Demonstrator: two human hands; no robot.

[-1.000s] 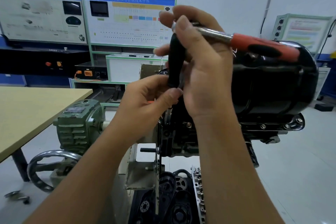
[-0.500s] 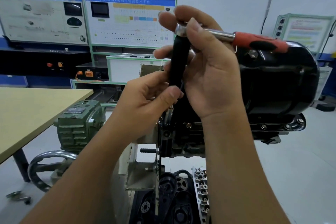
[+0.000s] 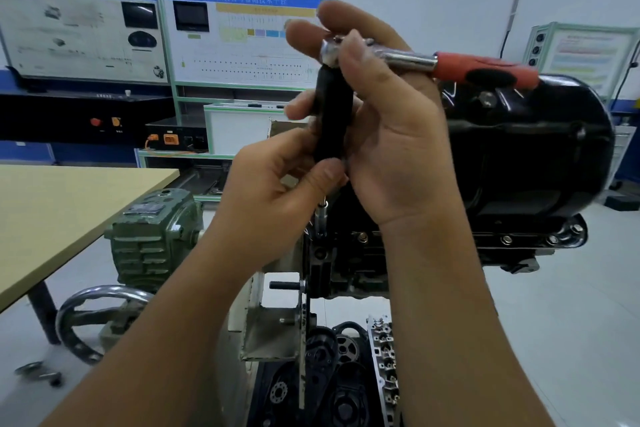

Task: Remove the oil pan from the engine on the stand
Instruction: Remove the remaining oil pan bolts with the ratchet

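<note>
In the head view, mid-frame, the right hand [image 3: 388, 121] grips the ratchet [image 3: 450, 64] at its head while the left hand [image 3: 277, 191] pinches the black extension [image 3: 332, 118] below. The black oil pan [image 3: 540, 156] sits right of center on the engine [image 3: 349, 263], partly hidden behind the hands; the socket's tip at the flange is hard to make out.

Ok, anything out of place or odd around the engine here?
Mostly no. Loose engine parts, a silver cylinder head and black timing covers, lie on the floor under the stand, and a small metal piece sits by the table leg. The glossy black oil pan looks intact and still bolted on.
</note>
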